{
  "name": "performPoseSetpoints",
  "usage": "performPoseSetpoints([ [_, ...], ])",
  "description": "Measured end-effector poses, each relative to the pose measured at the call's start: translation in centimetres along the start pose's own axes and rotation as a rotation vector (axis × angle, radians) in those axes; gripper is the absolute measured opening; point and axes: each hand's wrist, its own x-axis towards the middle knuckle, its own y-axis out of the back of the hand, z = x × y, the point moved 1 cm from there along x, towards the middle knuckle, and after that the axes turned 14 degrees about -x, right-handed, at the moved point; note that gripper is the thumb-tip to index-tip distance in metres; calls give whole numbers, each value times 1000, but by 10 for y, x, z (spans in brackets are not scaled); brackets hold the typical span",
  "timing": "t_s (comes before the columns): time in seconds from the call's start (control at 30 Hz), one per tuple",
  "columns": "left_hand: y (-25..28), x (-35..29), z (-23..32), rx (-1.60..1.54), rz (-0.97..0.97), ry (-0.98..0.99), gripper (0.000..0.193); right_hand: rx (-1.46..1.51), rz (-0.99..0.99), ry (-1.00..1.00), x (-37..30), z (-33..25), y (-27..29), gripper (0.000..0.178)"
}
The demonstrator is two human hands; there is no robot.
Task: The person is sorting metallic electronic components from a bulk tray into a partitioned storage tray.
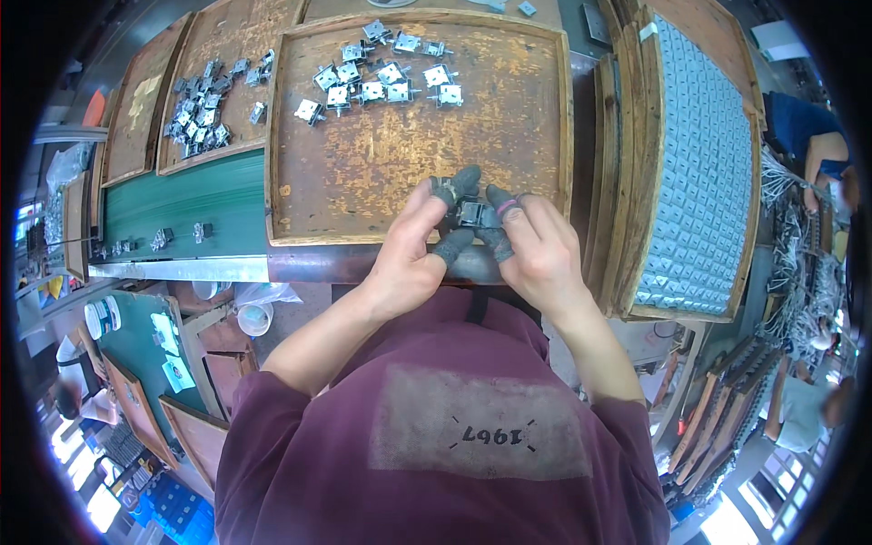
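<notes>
Between my two hands, over the near edge of a worn wooden tray (509,127), is a small boxy metal part (473,214) with a shiny face. My left hand (409,250) grips it from the left with thumb and fingers. From the right, my right hand (543,250) pinches the same part. Dark finger covers wrap several of my fingertips and hide much of the part's sides. Farther up in the tray lies a loose group of similar silvery metal parts (372,91), some with short pins sticking out.
To the left, another wooden tray (232,141) carries a pile of similar parts. Below it runs a green conveyor belt (182,195) with several parts on it. At right, a stacked tray (627,272) holds rows of pale square pieces (699,173). Other people sit at both sides.
</notes>
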Motion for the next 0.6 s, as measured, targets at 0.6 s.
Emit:
performPoseSetpoints([
  [0.6, 2, 12, 6, 372, -91, -31, 80, 2, 13, -147, 8, -9, -12, 36],
])
